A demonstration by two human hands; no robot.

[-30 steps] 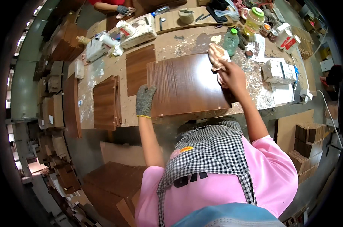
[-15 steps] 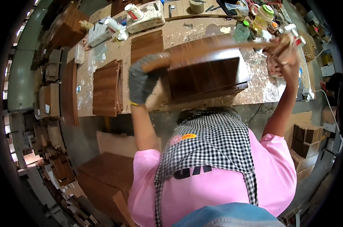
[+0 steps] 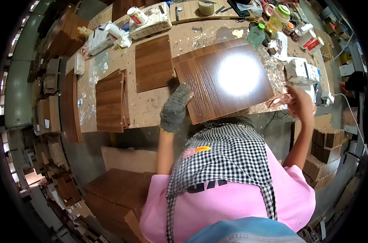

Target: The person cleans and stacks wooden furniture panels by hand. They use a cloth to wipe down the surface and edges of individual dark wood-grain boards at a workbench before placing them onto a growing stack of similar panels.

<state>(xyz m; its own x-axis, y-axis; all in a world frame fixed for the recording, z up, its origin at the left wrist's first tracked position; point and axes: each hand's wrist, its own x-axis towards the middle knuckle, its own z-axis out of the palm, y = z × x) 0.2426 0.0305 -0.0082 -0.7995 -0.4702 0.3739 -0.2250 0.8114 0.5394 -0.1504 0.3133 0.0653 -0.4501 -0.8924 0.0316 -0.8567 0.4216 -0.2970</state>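
A glossy dark-brown wood-grain board [image 3: 204, 81] lies on top of another brown board [image 3: 192, 53], its near edge close to my apron. At its left edge is my left hand [image 3: 175, 108], in a grey knitted glove, with the fingers closed against that edge. My bare right hand [image 3: 299, 103] is just off the board's near right corner, its fingers apart and pointing toward it. No held thing can be made out in the right hand. A bright reflection covers the right half of the board's face.
Left of the board are a single brown panel [image 3: 153, 62] and a short stack of panels [image 3: 109, 101]. A green-capped bottle [image 3: 256, 35], a large jar [image 3: 278, 19] and a wrapped block [image 3: 301, 72] stand at the right. White cups [image 3: 137, 16] sit along the back of the paint-spotted worktable [image 3: 145, 111].
The board was raised edge-on between both hands and now lies flat. My left hand has moved right and nearer; the right hand has come down and nearer, off the board.
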